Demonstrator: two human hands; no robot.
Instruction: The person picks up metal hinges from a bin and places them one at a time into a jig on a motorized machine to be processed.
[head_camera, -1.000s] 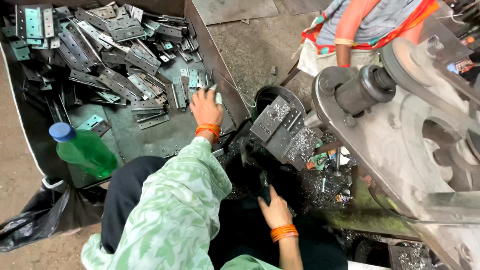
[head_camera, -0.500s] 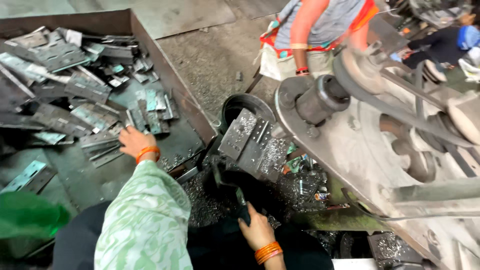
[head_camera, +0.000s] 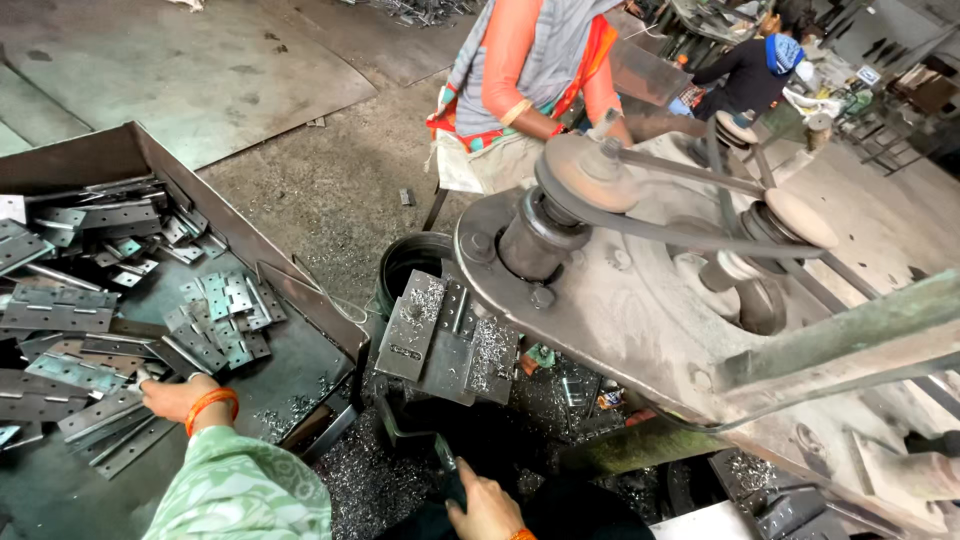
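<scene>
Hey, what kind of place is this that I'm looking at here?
Most likely a small metalworking shop. A large grey belt-driven press machine fills the right side, a rusty steel tray holds piles of flat punched metal hinge plates, and shiny metal shavings cover the floor. The left hand rests on those plates.

- one metal tray (head_camera: 150, 160), left
- dozens of hinge plates (head_camera: 90, 320) in it, too many to count
- one black bucket (head_camera: 405, 262)
- two belt pulleys (head_camera: 590, 175), right
- two co-workers (head_camera: 530, 80), far
</scene>
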